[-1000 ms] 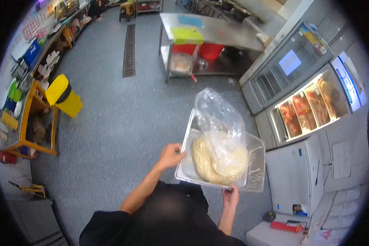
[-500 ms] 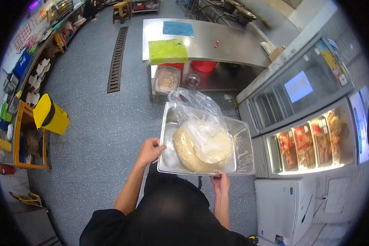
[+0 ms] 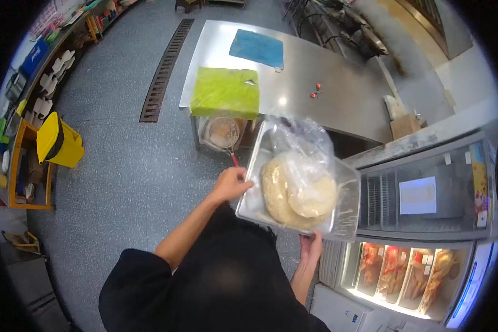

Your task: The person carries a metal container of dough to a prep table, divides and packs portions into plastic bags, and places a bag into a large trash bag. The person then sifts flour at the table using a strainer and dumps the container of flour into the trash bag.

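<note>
Evidently it is a two-handed hold: a rectangular metal tray (image 3: 253,206), thin-walled with a narrow rim, is carried level with the person's front, apart from the bench (image 3: 343,72). The left hand (image 3: 230,184) is bent round the tray's left edge, thumb and fingers closed in on the rim. The right hand (image 3: 311,247) grips the near edge close to the right corner; its fingers are partly hidden by the tray, so how tightly they curl cannot be told.

Inside the tray, nearer its right edge than its left, sits a lumpy, cream-coloured mass (image 3: 276,193), coarse and grainy on the left, with a smoother, rounded lobe bulging toward the right. A clear plastic bag (image 3: 307,138) covers part of it, crinkled and glossy, its loose folds bunched at the far edge. Pale smears streak the metal at the right side.

Beyond, the bench has a flat, brushed-steel top. A lime-green cloth (image 3: 225,91) drapes over its near left corner; a smooth blue cloth (image 3: 257,48) lies flat toward the far left corner. Two small red pieces (image 3: 314,95) rest farther right. Beneath the near left corner is a round mesh strainer (image 3: 224,133) with a red handle.
</note>
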A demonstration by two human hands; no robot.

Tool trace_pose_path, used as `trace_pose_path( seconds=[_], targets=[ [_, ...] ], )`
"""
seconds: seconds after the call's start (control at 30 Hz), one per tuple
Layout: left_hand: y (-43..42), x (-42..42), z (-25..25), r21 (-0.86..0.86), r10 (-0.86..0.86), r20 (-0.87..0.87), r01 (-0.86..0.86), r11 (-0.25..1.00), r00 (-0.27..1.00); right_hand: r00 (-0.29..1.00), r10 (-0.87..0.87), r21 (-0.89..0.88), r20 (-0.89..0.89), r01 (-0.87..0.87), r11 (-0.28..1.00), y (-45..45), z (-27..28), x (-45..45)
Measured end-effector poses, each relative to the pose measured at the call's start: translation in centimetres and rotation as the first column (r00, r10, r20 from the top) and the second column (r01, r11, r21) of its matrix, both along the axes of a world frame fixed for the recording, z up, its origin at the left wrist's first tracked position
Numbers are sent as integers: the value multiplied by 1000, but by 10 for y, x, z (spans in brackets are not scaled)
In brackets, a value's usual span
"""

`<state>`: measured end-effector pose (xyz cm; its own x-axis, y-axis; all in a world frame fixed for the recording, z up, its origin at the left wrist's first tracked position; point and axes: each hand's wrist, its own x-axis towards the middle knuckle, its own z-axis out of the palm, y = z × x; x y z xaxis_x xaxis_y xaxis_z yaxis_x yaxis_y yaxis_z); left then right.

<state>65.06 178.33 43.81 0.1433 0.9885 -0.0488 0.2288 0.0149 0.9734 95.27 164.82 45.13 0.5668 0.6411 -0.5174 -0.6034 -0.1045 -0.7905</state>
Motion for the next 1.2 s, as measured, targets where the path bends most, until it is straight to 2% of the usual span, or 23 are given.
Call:
trace_pose_path(
  seconds=[0.07, 0.13, 0.17, 0.27, 0.33, 0.4, 0.5, 0.63, 0.7, 0.77, 0.83, 0.93, 1.0, 1.1, 1.17, 1.2],
  targets=[
    [27, 15, 8, -50, 0, -11, 0, 999, 1000, 998, 15, -62, 67, -11, 998, 25, 10, 20],
    [71, 32, 6, -12, 29, 32, -29, 1000, 999, 993, 36, -77, 109, -28, 997, 73, 16, 38],
    [89, 40, -1, -19, 29, -3, -29, 999, 1000, 990, 37, -68, 133, -29, 997, 96, 24, 41],
    [125, 60, -16, -27, 57, 37, -56, 998, 998, 982, 94, -101, 165, -77, 992, 148, 26, 70],
    [153, 75, -2, -105, 96, 98, -86, 991, 991, 978, 137, -110, 160, -120, 987, 186, 15, 96],
    [186, 90, -14, -41, 133, 123, -128, 991, 984, 971, 186, -109, 149, -171, 979, 239, 7, 110],
    [228, 108, -16, -198, 175, 109, -151, 968, 978, 959, 257, -131, 122, -241, 962, 291, -7, 134],
    [285, 146, -35, -247, 299, 201, -247, 937, 933, 941, 333, -167, 58, -319, 933, 372, -10, 164],
    [298, 156, -18, -312, 326, 162, -265, 912, 931, 940, 341, -177, -7, -337, 925, 391, -11, 176],
    [321, 172, -21, -354, 354, 147, -285, 891, 924, 928, 371, -193, -24, -369, 909, 421, -17, 192],
    [355, 183, -39, -362, 375, 137, -306, 880, 917, 914, 404, -239, -12, -395, 887, 458, -36, 212],
    [410, 202, -37, -231, 415, 174, -372, 899, 893, 856, 517, -201, 17, -503, 840, 508, -40, 232],
    [447, 199, -40, -182, 346, 18, -337, 924, 938, 815, 571, -215, 101, -542, 812, 540, -40, 238],
    [509, 205, -63, -167, 376, 91, -358, 919, 922, 829, 549, -194, 109, -524, 829, 588, -48, 243],
    [537, 214, -50, -134, 388, 74, -376, 917, 919, 851, 518, -186, 85, -498, 847, 610, -53, 244],
    [544, 216, -41, -193, 395, 136, -367, 910, 909, 861, 506, -209, 55, -486, 849, 618, -51, 243]
  ],
)
